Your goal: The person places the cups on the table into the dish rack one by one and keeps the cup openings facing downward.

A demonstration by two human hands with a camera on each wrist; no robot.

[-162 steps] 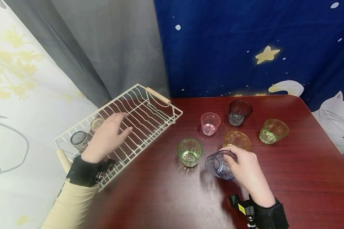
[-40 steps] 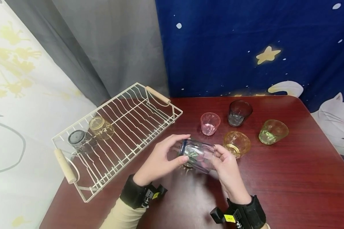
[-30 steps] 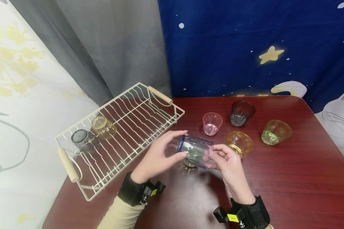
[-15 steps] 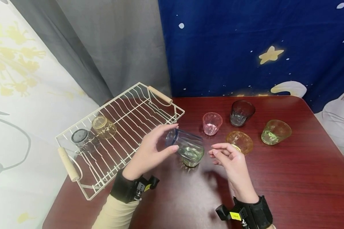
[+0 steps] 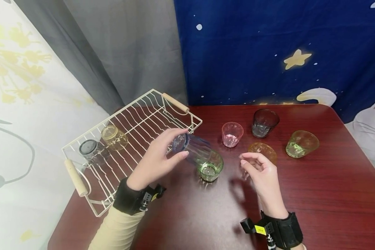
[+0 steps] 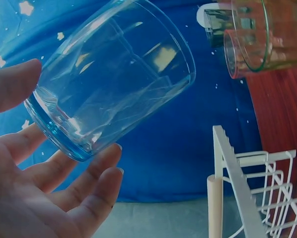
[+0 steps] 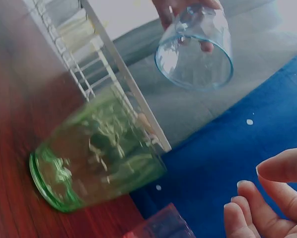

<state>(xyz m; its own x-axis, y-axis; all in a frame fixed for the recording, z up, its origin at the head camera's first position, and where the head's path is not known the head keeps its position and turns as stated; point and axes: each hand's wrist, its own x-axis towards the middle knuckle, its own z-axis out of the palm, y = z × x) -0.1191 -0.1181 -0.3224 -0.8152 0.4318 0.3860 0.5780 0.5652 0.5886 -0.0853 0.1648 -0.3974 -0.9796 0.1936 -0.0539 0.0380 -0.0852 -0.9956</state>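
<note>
My left hand [image 5: 156, 158] holds a clear blue drinking glass [image 5: 196, 147] around its base, thumb on one side and fingers on the other. In the left wrist view the blue glass [image 6: 118, 74] is tilted, its thick base toward my palm and its mouth pointing away. It overlaps the green glass [image 5: 210, 171] standing upright on the table. My right hand [image 5: 264, 178] holds nothing, its fingers loosely bent. It hovers in front of the amber glass [image 5: 266, 151], partly covering it. In the right wrist view the blue glass [image 7: 195, 62] shows its open rim, well away from my right fingertips.
A cream wire dish rack with wooden handles [image 5: 76, 178] stands on the left. In it, a grey glass [image 5: 93, 152] and a yellow glass [image 5: 114, 138] sit upside down. Upright at the back right are pink [image 5: 232, 134], dark grey [image 5: 265, 123] and yellow-green [image 5: 301, 144] glasses.
The blue glass was picked up from the table, turned between both hands, and released by the right. My left hand carries it left toward the rack; my right hand has drawn away rightward.
</note>
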